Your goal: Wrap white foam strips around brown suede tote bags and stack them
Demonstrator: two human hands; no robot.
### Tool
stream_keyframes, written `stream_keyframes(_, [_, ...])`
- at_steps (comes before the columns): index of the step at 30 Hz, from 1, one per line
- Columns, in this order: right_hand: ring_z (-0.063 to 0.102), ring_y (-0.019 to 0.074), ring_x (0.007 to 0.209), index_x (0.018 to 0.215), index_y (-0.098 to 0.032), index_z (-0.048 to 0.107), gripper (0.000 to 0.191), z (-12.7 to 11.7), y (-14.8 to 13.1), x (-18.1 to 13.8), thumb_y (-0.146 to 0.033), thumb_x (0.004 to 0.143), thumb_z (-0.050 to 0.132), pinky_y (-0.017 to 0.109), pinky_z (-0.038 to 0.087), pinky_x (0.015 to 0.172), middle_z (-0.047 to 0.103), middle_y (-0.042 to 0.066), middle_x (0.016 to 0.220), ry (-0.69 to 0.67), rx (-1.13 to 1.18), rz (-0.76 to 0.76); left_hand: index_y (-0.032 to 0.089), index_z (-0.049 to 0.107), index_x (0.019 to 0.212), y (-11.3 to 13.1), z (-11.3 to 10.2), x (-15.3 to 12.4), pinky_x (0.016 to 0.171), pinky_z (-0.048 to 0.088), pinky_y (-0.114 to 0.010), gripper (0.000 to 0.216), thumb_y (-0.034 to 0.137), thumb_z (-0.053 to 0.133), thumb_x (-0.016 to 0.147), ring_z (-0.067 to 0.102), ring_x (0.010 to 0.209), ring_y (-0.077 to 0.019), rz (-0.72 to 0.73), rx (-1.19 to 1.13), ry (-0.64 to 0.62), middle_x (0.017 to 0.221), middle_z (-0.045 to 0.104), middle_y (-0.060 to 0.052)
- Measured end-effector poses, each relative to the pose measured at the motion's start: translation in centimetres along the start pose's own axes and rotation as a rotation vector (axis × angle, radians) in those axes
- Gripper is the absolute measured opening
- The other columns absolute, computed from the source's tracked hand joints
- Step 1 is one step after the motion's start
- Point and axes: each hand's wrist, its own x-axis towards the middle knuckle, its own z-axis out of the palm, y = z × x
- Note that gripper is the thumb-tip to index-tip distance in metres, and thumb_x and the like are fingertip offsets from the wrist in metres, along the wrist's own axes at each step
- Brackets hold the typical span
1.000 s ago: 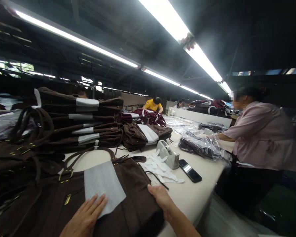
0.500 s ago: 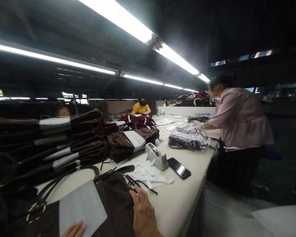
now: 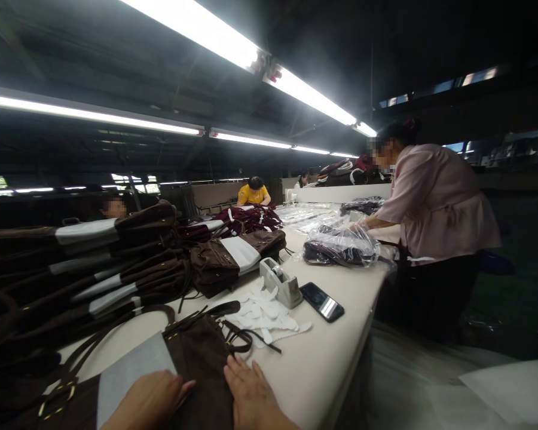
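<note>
A dark brown handbag (image 3: 204, 370) lies flat on the table in front of me, its strap looped toward the back and brass rings at its left. Across its middle rests a sheet of white paper (image 3: 132, 364). My left hand (image 3: 150, 394) is over the sheet's right edge with its fingers curled in; what lies under them is hidden. Flat on the bag's right end, with fingers stretched out, is my right hand (image 3: 251, 388). Thin dark cords (image 3: 246, 337) stick out from the bag just beyond that hand.
Stacked brown bags (image 3: 130, 257) with white bands rise at the left. White paper strips (image 3: 269, 310), a tape dispenser (image 3: 281, 283) and a phone (image 3: 323, 301) lie ahead. A co-worker (image 3: 439, 203) at the right handles a plastic-wrapped bag (image 3: 341, 246). The table's edge runs along the right.
My left hand has moved up and right across the paper, and its fingers have curled. My right hand has shifted slightly left and lies flatter on the bag. The view has shifted slightly.
</note>
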Motion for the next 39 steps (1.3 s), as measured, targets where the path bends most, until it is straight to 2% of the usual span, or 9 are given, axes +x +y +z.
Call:
stream_keyframes(2, [0.022,0.0227,0.146,0.150,-0.016,0.035,0.068,0.7,0.6,0.0,-0.019,0.082,0.044,0.048,0.017,0.119,0.028,0.006,0.157,0.007,0.003,-0.012,0.022,0.067,0.070,1.2,0.3,1.3,0.061,0.057,-0.034,0.056,0.057,0.030,0.093,0.069,0.062,-0.0242,0.065,-0.048,-0.027,0.066,0.069,-0.005])
stream_keyframes(5, [0.025,0.0221,0.145,0.150,-0.018,0.035,0.067,1.4,1.3,0.0,-0.016,0.083,0.041,0.047,0.019,0.119,0.030,0.004,0.156,0.037,0.003,-0.022,0.023,0.065,0.107,2.1,2.4,1.0,0.084,0.058,-0.031,0.043,0.052,0.036,0.096,0.069,0.097,-0.0210,0.094,-0.216,0.141,0.106,0.071,-0.007])
stream_keyframes(10, [0.027,0.0223,0.145,0.151,-0.017,0.033,0.066,0.5,0.5,-0.6,-0.018,0.085,0.042,0.046,0.019,0.119,0.030,0.006,0.156,0.052,-0.006,-0.038,0.036,0.032,0.147,2.3,5.6,-1.3,0.106,0.040,-0.050,0.051,0.044,0.041,0.097,0.039,0.137,-0.0265,0.223,-0.269,0.065,0.151,0.038,-0.002])
stream_keyframes(15, [0.034,0.0203,0.141,0.146,-0.012,0.042,0.058,-0.8,-1.2,-1.6,-0.015,0.088,0.040,0.042,0.024,0.119,0.039,0.008,0.152,0.152,0.024,-0.024,0.040,0.016,0.150,3.6,4.5,-1.2,0.107,0.028,-0.064,0.059,0.049,0.041,0.097,0.026,0.142,-0.0310,0.274,-0.219,-0.179,0.153,0.033,0.001])
stream_keyframes(20, [0.051,0.0251,0.129,0.128,-0.014,0.061,0.041,-1.1,-1.4,-2.5,-0.027,0.093,0.044,0.045,0.039,0.112,0.058,0.012,0.135,0.320,0.082,0.106,0.041,0.024,0.147,4.3,3.2,-0.9,0.108,0.028,-0.065,0.054,0.047,0.044,0.097,0.027,0.142,-0.0323,0.274,-0.241,-0.246,0.152,0.033,0.001])
stream_keyframes(25, [0.044,0.0245,0.135,0.123,-0.017,0.065,0.037,-5.3,-4.0,-1.1,-0.033,0.095,0.046,0.044,0.036,0.114,0.059,0.010,0.135,0.420,0.081,0.020,0.044,0.028,0.144,4.3,2.7,-0.9,0.108,0.023,-0.070,0.051,0.052,0.043,0.095,0.022,0.143,-0.0356,0.258,-0.287,-0.344,0.154,0.030,0.001])
stream_keyframes(29, [0.027,0.0235,0.144,0.141,-0.013,0.048,0.050,-6.8,-5.9,1.1,-0.038,0.098,0.042,0.045,0.024,0.120,0.040,0.009,0.151,0.258,0.027,-0.050,0.041,0.035,0.142,4.3,2.2,-1.1,0.110,0.023,-0.069,0.051,0.054,0.046,0.094,0.025,0.143,-0.0362,0.280,-0.310,-0.336,0.153,0.032,-0.002])
stream_keyframes(33, [0.021,0.0272,0.146,0.150,-0.007,0.030,0.069,-3.5,-4.7,1.0,-0.050,0.098,0.039,0.046,0.021,0.120,0.024,0.014,0.157,-0.016,-0.007,0.054,0.040,0.027,0.146,4.7,1.5,-1.1,0.109,0.023,-0.071,0.060,0.061,0.043,0.092,0.021,0.143,-0.0384,0.261,-0.285,-0.378,0.155,0.025,-0.002])
stream_keyframes(39, [0.019,0.0283,0.146,0.151,-0.003,0.026,0.070,-1.1,-2.8,-1.2,-0.050,0.099,0.035,0.047,0.019,0.120,0.019,0.014,0.158,-0.017,-0.098,0.117,0.038,0.021,0.148,5.1,1.2,-1.1,0.108,0.015,-0.074,0.071,0.069,0.043,0.088,0.013,0.144,-0.0404,0.251,-0.327,-0.422,0.157,0.018,-0.003])
